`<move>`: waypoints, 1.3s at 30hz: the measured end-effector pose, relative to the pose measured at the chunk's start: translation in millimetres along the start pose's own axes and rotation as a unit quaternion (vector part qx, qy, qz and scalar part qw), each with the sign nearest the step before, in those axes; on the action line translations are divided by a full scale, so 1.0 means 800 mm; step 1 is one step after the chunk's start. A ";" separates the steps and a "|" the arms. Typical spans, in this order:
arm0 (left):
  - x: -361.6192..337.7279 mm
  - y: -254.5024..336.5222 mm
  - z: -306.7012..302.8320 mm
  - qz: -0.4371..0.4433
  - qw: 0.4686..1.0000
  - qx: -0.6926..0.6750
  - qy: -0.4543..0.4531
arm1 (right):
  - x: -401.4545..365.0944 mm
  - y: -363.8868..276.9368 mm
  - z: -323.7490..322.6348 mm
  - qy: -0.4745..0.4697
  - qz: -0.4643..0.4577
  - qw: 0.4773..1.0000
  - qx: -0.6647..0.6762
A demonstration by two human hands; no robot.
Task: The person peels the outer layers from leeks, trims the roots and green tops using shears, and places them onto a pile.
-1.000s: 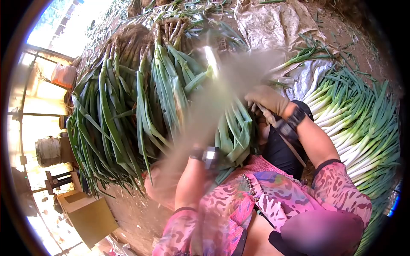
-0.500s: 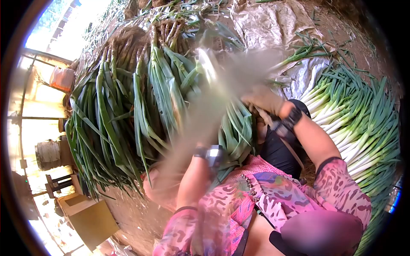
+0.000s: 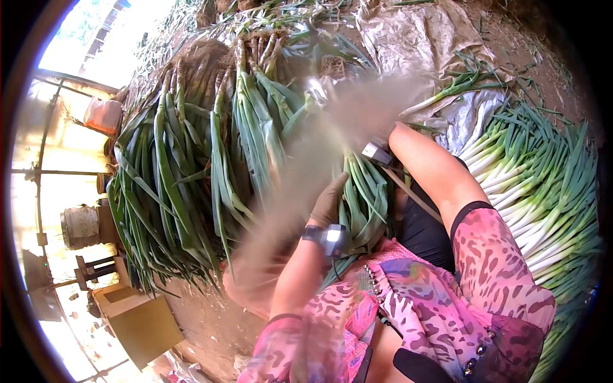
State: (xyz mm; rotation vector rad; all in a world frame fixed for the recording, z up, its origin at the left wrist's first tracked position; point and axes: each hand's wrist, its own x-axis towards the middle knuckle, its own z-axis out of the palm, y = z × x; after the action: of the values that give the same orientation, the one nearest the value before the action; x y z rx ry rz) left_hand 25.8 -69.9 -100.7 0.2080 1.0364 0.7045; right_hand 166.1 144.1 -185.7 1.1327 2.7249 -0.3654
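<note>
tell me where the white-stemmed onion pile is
The white-stemmed onion pile lies at the far right of the head view, outside the person's right arm and below the grey sheet.

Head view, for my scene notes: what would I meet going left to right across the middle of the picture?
Round drum → pile of unpeeled green onions → gloved left hand → right forearm → pile of cleaned white-stemmed green onions.

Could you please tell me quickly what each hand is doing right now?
Left hand: gloved, pressed against the green onions; grip cannot be told.
Right hand: lost in blur; cannot be told.
</note>
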 end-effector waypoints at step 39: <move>-0.016 0.027 -0.060 0.214 0.734 0.585 0.272 | -0.195 -0.135 -0.072 0.038 0.148 0.790 0.593</move>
State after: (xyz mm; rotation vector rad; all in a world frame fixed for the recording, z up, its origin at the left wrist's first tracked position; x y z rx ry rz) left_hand -28.0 -69.2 -106.3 1.4532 1.9492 0.4106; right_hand 194.0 -18.0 -75.3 1.7384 2.1146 -2.1714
